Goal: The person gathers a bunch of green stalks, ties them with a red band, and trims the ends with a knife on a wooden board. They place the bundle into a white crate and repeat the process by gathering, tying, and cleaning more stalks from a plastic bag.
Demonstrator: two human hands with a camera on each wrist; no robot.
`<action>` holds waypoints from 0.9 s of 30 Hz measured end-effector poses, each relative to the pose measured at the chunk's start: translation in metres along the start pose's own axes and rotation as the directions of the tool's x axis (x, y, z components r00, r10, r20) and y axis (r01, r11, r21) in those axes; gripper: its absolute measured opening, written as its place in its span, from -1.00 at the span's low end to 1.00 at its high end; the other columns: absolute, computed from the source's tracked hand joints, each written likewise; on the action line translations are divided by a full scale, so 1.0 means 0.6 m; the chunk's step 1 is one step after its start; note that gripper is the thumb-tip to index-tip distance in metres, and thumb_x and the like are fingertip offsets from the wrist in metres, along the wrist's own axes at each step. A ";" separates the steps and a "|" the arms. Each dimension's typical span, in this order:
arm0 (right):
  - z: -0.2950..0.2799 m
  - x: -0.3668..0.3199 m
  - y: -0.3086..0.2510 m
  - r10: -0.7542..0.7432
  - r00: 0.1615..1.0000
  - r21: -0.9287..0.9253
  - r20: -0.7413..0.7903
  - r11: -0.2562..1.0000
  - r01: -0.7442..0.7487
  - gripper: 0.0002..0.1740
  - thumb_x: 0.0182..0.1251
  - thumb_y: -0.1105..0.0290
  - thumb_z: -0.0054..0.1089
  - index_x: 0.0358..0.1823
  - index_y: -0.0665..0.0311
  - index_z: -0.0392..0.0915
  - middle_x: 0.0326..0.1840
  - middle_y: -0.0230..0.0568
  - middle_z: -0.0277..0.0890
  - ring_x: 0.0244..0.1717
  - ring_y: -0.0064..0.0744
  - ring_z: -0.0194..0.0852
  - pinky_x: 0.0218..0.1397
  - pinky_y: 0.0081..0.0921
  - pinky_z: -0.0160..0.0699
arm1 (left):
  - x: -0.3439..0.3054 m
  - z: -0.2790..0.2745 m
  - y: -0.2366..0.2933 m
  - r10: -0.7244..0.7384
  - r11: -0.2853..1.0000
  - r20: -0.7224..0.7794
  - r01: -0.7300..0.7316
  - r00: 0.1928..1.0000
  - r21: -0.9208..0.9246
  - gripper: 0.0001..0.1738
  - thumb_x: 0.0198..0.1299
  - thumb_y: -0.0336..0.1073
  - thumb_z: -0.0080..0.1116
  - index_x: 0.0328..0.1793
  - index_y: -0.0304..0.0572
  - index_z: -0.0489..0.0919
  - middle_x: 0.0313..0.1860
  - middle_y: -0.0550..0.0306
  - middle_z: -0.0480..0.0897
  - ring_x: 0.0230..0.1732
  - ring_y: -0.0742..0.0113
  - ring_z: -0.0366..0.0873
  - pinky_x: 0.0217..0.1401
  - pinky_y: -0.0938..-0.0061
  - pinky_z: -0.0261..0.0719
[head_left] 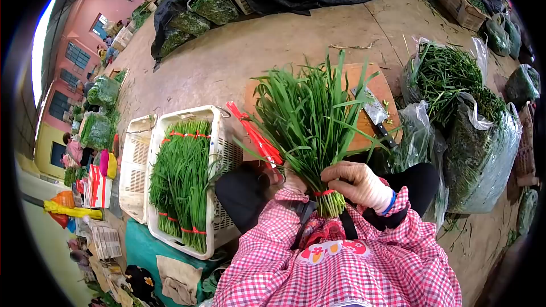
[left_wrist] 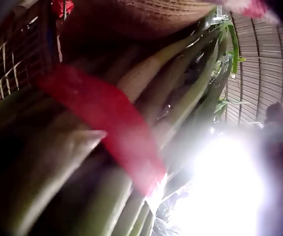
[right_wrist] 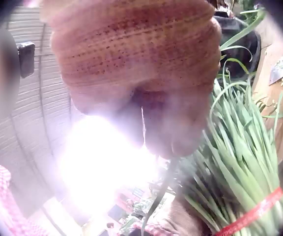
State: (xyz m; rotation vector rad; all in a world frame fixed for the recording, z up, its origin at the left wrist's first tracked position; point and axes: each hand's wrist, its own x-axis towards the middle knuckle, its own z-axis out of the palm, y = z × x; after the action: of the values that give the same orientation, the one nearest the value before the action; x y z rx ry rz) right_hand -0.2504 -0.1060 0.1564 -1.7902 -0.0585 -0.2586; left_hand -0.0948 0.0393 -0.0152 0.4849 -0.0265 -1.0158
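A bunch of long green leaves (head_left: pixel 310 113), tied with a red band (head_left: pixel 324 193), stands over the lap, its cut ends downward. Mostly hidden behind its stems, the left hand (head_left: pixel 294 181) grips the bunch; in the left wrist view that hand (left_wrist: pixel 146 17) lies against stems crossed by the red band (left_wrist: pixel 114 123). At the bunch's right side is the gloved right hand (head_left: pixel 355 182), fingers curled. In the right wrist view this hand (right_wrist: pixel 141 64) has a thin leaf (right_wrist: pixel 157 209) trailing from its fingertips; the banded bunch (right_wrist: pixel 240 157) is beside it.
A cleaver (head_left: pixel 372 108) lies on a wooden board (head_left: pixel 372 77) beyond the bunch. Red strips (head_left: pixel 256 136) lie at the board's left. Further left, a white crate (head_left: pixel 213 165) holds tied bunches (head_left: pixel 182 182). Plastic bags (head_left: pixel 483 153) of greens stand at the right.
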 end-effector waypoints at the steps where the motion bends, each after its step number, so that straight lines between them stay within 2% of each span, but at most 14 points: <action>1: 0.004 0.003 0.010 -0.015 0.999 -0.012 -0.047 1.000 0.015 -0.79 0.23 0.55 0.24 -0.09 0.34 0.63 -0.10 -0.10 0.64 -0.06 -0.18 0.63 0.05 -0.36 0.59 | -0.007 0.019 0.003 0.008 1.000 -0.013 -0.008 1.000 -0.008 -0.33 0.34 0.23 -0.14 0.30 -0.15 0.47 0.20 -0.05 0.58 0.20 0.00 0.52 0.33 0.08 0.47; 5: -0.002 0.025 0.010 -0.036 0.974 -0.102 -0.224 0.995 0.014 -0.80 0.21 0.58 0.23 -0.11 0.34 0.62 -0.13 -0.06 0.63 -0.08 -0.12 0.63 0.02 -0.33 0.59 | -0.012 0.016 0.013 -0.015 1.000 -0.110 0.013 0.994 -0.016 -0.37 0.34 0.19 -0.10 0.21 -0.18 0.54 0.14 -0.06 0.62 0.13 0.00 0.58 0.26 0.11 0.55; 7: -0.016 0.038 0.017 -0.071 0.953 -0.270 -0.294 0.963 -0.011 -0.80 0.19 0.55 0.25 -0.13 0.29 0.63 -0.16 -0.07 0.63 -0.13 -0.06 0.63 -0.04 -0.32 0.60 | -0.021 0.035 0.009 -0.010 0.994 -0.091 0.000 0.996 -0.107 -0.45 0.39 0.05 -0.09 0.23 -0.26 0.53 0.10 -0.14 0.64 0.11 -0.03 0.61 0.27 0.07 0.57; 9: -0.026 0.045 0.035 -0.040 0.956 -0.383 -0.292 0.920 -0.078 -0.81 0.20 0.51 0.25 -0.14 0.24 0.65 -0.17 -0.10 0.63 -0.16 -0.02 0.63 -0.07 -0.31 0.61 | -0.024 0.060 0.012 -0.009 0.995 -0.062 0.003 0.998 -0.101 -0.47 0.43 0.00 -0.16 0.24 -0.30 0.51 0.05 -0.13 0.66 0.05 -0.02 0.64 0.19 0.10 0.64; 12: -0.033 0.048 0.035 0.004 0.945 -0.413 -0.327 0.899 -0.146 -0.82 0.20 0.46 0.26 -0.14 0.21 0.65 -0.20 -0.13 0.63 -0.18 -0.03 0.63 -0.11 -0.30 0.61 | -0.009 0.029 0.004 0.040 0.999 -0.182 -0.045 0.983 -0.026 -0.44 0.45 0.01 -0.21 0.24 -0.33 0.49 0.02 -0.11 0.67 0.00 0.00 0.66 0.11 0.12 0.68; 14: -0.034 0.051 0.024 0.032 0.918 -0.377 -0.396 0.906 -0.195 -0.81 0.20 0.45 0.28 -0.14 0.21 0.65 -0.23 -0.13 0.62 -0.21 -0.05 0.64 -0.15 -0.33 0.60 | 0.006 -0.019 0.003 0.047 0.998 -0.108 -0.042 0.993 0.046 -0.46 0.43 0.01 -0.18 0.23 -0.30 0.49 0.11 -0.11 0.62 0.12 -0.04 0.59 0.26 0.07 0.55; 15: -0.037 0.053 0.024 -0.072 0.902 -0.406 -0.426 0.906 -0.119 -0.81 0.19 0.45 0.29 -0.14 0.21 0.65 -0.25 -0.13 0.61 -0.24 -0.06 0.64 -0.19 -0.35 0.59 | 0.005 -0.020 0.005 0.045 0.996 -0.074 -0.039 0.996 0.082 -0.46 0.42 0.02 -0.17 0.23 -0.29 0.49 0.15 -0.11 0.60 0.18 -0.05 0.55 0.34 0.05 0.49; 17: -0.037 0.056 0.012 -0.035 0.892 -0.361 -0.450 0.921 -0.146 -0.80 0.18 0.46 0.31 -0.14 0.21 0.65 -0.27 -0.15 0.61 -0.26 -0.08 0.65 -0.19 -0.32 0.60 | -0.001 -0.023 0.003 0.006 1.000 -0.055 -0.007 0.998 -0.019 -0.49 0.46 -0.04 -0.24 0.25 -0.28 0.47 0.17 -0.12 0.58 0.19 -0.05 0.54 0.34 0.02 0.48; 18: -0.039 0.057 0.013 -0.086 0.905 -0.427 -0.417 0.897 -0.112 -0.79 0.19 0.45 0.30 -0.12 0.18 0.64 -0.28 -0.16 0.61 -0.26 -0.09 0.65 -0.21 -0.31 0.61 | -0.004 -0.009 0.005 -0.006 0.999 -0.029 0.005 1.000 -0.035 -0.49 0.45 -0.04 -0.24 0.25 -0.28 0.47 0.16 -0.12 0.59 0.18 -0.05 0.55 0.33 0.02 0.48; 19: -0.042 0.060 0.016 -0.135 0.916 -0.489 -0.379 0.869 -0.075 -0.77 0.19 0.44 0.29 -0.09 0.16 0.64 -0.28 -0.17 0.61 -0.27 -0.10 0.66 -0.22 -0.30 0.61 | -0.007 0.003 0.006 -0.016 0.999 -0.002 0.016 1.000 -0.050 -0.50 0.45 -0.04 -0.24 0.24 -0.27 0.48 0.16 -0.12 0.59 0.18 -0.05 0.55 0.33 0.02 0.48; 20: -0.046 0.065 0.018 -0.185 0.924 -0.549 -0.335 0.835 -0.032 -0.76 0.20 0.43 0.28 -0.07 0.13 0.63 -0.29 -0.17 0.62 -0.27 -0.11 0.66 -0.23 -0.28 0.61 | -0.006 0.017 0.004 -0.017 0.998 -0.079 0.012 0.997 -0.064 -0.48 0.42 -0.01 -0.19 0.23 -0.25 0.49 0.16 -0.10 0.59 0.19 -0.05 0.55 0.31 0.04 0.49; 23: -0.052 0.078 0.025 -0.165 0.976 -0.762 -0.145 0.648 -0.003 -0.62 0.22 0.43 0.24 0.10 0.15 0.55 -0.33 -0.12 0.60 -0.34 -0.06 0.63 -0.28 -0.23 0.60 | -0.007 0.012 0.004 -0.058 0.997 -0.193 0.046 0.979 -0.065 -0.45 0.38 0.03 -0.16 0.23 -0.24 0.50 0.18 -0.08 0.59 0.20 -0.05 0.54 0.31 0.05 0.49; 24: -0.055 0.088 0.024 -0.040 0.995 -0.840 -0.087 0.541 -0.051 -0.53 0.26 0.37 0.18 0.24 0.08 0.45 -0.40 -0.14 0.59 -0.37 -0.06 0.63 -0.34 -0.16 0.58 | -0.005 0.000 0.006 -0.044 0.997 -0.164 0.034 0.986 -0.067 -0.42 0.36 0.08 -0.14 0.25 -0.23 0.49 0.21 -0.10 0.57 0.21 -0.08 0.52 0.33 0.04 0.47; 27: -0.060 0.130 0.028 0.298 0.954 -0.948 -0.037 0.292 -0.128 -0.66 0.28 0.36 0.08 0.09 0.12 0.46 -0.41 -0.15 0.60 -0.34 -0.05 0.65 -0.37 -0.15 0.57 | 0.004 0.006 0.003 -0.033 0.997 -0.272 0.011 0.962 -0.082 -0.34 0.37 0.22 -0.20 0.11 -0.23 0.59 0.00 -0.04 0.69 -0.01 -0.03 0.66 0.12 0.06 0.65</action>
State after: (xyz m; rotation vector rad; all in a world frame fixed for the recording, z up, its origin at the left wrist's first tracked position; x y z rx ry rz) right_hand -0.1764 -0.1528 0.1644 -3.0109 0.3122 0.1045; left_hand -0.0928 0.0369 -0.0118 0.5501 0.2664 -0.9607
